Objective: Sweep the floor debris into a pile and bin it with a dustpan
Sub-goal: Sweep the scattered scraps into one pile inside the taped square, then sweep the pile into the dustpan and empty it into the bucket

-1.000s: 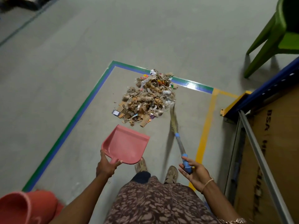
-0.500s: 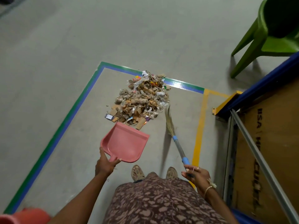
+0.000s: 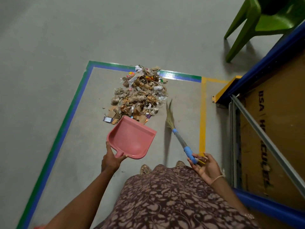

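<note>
Set dustpan [image 3: 132, 139] lip to pile [image 3: 142, 93]
Left hand [image 3: 112, 160] grasps its handle; right hand [image 3: 206, 167] pinches broom [image 3: 179, 138]. Seat lip flat, then sweep short strokes.

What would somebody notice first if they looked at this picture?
A big heap of paper and cardboard scraps lies inside the green-and-blue taped corner. The left hand holds a pink dustpan by its near edge, and the right hand holds a broom beside it.

Bare floor [image 3: 49, 63] open leftward, blue rack [image 3: 270, 52] (cardboard-filled) and green chair [image 3: 257, 19] blocking the right
</note>
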A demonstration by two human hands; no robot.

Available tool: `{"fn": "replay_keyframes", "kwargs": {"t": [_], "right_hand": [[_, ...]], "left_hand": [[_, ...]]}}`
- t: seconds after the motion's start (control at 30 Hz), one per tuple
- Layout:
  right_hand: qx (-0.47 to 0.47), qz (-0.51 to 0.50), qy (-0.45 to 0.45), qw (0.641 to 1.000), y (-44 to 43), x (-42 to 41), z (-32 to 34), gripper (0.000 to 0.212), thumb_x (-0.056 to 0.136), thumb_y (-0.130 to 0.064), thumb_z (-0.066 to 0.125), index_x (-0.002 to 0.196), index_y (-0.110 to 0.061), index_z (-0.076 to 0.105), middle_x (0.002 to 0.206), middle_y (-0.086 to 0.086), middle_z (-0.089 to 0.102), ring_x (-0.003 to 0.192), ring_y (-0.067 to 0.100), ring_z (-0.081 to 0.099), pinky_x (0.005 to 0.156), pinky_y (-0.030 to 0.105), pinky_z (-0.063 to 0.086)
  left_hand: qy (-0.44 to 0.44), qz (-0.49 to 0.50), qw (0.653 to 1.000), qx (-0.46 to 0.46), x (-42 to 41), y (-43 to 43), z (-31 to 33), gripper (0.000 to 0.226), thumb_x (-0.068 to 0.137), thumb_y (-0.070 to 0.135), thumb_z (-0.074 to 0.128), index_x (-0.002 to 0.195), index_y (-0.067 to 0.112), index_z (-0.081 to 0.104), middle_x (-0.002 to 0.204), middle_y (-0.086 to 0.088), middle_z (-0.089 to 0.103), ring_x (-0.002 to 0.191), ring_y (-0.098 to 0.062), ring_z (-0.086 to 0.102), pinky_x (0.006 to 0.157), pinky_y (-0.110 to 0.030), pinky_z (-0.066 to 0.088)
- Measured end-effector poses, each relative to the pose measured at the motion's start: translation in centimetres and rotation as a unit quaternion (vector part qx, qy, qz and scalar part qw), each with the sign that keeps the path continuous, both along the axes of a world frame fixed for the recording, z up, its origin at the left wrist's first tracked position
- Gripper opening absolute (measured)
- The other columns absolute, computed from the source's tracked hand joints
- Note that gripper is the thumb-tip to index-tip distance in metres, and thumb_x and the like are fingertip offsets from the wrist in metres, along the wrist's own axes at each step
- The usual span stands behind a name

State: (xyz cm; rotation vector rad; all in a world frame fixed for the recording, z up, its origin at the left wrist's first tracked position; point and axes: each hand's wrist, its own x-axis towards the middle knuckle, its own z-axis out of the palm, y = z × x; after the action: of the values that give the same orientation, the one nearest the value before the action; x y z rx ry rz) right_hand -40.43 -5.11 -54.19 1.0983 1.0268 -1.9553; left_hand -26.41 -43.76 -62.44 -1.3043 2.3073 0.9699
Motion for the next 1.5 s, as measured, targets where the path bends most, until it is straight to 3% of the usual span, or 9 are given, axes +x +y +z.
{"fn": "replay_keyframes", "kwargs": {"t": [0.13,0.3,0.4,0.57,0.77,1.0,1.13,1.37,1.5], "right_hand": [[0.087,0.12,-0.071,0.986,-1.6,-1.8,-0.6,0.017,0.098,-0.019,0.061,0.096,-0.002,0.058,0.094,0.017,0.053,0.07,0.029,0.055,0.045,0.027,0.054],[0.144,0.276,-0.081,0.947,-1.5,-5.1,-4.1,0.02,0.098,-0.017,0.061,0.105,0.001,0.058,0.069,0.013,0.052,0.048,0.019,0.053,0.043,0.025,0.051],[0.161,0.334,-0.08,0.925,-1.6,-7.6,-5.8,0.017,0.097,-0.016,0.062,0.093,0.0,0.057,0.054,0.013,0.055,0.04,0.019,0.055,0.041,0.026,0.051],[0.204,0.52,-0.106,0.823,-2.0,-10.9,-10.0,0.029,0.103,-0.021,0.049,0.081,-0.003,0.047,0.047,0.012,0.055,0.037,0.023,0.05,0.047,0.03,0.042],[0.293,0.501,-0.129,0.804,-3.7,-14.4,-15.9,0.024,0.105,-0.025,0.042,0.106,-0.001,0.04,0.075,0.021,0.054,0.053,0.027,0.053,0.04,0.029,0.046],[0.353,0.468,-0.102,0.803,-5.0,-17.7,-17.6,0.031,0.1,-0.038,0.05,0.092,-0.008,0.044,0.062,0.012,0.046,0.046,0.019,0.042,0.044,0.023,0.037],[0.256,0.442,-0.137,0.849,-3.9,-18.3,-16.2,0.042,0.103,-0.045,0.043,0.092,-0.005,0.044,0.051,0.01,0.043,0.037,0.018,0.038,0.036,0.021,0.033],[0.212,0.441,-0.122,0.863,-1.7,-21.6,-14.1,0.024,0.101,-0.02,0.052,0.1,0.004,0.052,0.069,0.017,0.055,0.046,0.025,0.053,0.041,0.027,0.047],[0.272,0.463,-0.118,0.835,-3.1,-24.7,-14.2,0.04,0.103,-0.041,0.046,0.097,-0.001,0.047,0.062,0.012,0.046,0.041,0.019,0.04,0.037,0.021,0.035]], "left_hand": [[-0.002,-0.015,1.0,0.011,0.1,-0.4,-0.6,0.13,0.066,0.066,0.084,0.151,0.047,-0.012,0.107,-0.022,0.071,0.082,-0.042,0.071,0.074,-0.055,0.061],[-0.018,-0.049,0.999,0.015,-0.3,-1.1,-0.5,0.131,0.063,0.072,0.082,0.152,0.048,-0.011,0.101,-0.022,0.071,0.08,-0.042,0.071,0.071,-0.053,0.061],[-0.031,-0.052,0.998,0.021,-0.7,-1.9,-0.7,0.132,0.057,0.08,0.078,0.149,0.052,-0.013,0.096,-0.021,0.071,0.078,-0.042,0.07,0.07,-0.053,0.062],[-0.042,-0.055,0.998,0.008,-2.5,-2.3,0.0,0.13,0.06,0.08,0.076,0.151,0.051,-0.012,0.097,-0.02,0.071,0.077,-0.04,0.071,0.07,-0.054,0.062],[-0.053,-0.052,0.997,0.019,-5.5,-3.1,1.4,0.128,0.066,0.077,0.076,0.154,0.045,-0.011,0.087,-0.015,0.072,0.068,-0.032,0.07,0.068,-0.05,0.062],[-0.088,-0.007,0.996,0.018,-7.9,-3.3,2.5,0.131,0.061,0.08,0.076,0.154,0.047,-0.01,0.084,-0.017,0.072,0.071,-0.036,0.071,0.07,-0.049,0.061],[-0.105,-0.004,0.994,0.028,-10.4,-3.1,2.5,0.131,0.062,0.078,0.077,0.154,0.047,-0.01,0.083,-0.014,0.072,0.07,-0.033,0.071,0.071,-0.049,0.062],[-0.128,-0.035,0.991,0.011,-15.3,-3.1,2.1,0.128,0.074,0.058,0.083,0.159,0.037,-0.009,0.113,-0.021,0.07,0.093,-0.039,0.069,0.08,-0.044,0.057],[-0.135,-0.058,0.989,0.003,-17.0,-3.1,2.0,0.126,0.077,0.056,0.082,0.16,0.033,-0.01,0.119,-0.02,0.07,0.101,-0.039,0.069,0.083,-0.046,0.056]]}}
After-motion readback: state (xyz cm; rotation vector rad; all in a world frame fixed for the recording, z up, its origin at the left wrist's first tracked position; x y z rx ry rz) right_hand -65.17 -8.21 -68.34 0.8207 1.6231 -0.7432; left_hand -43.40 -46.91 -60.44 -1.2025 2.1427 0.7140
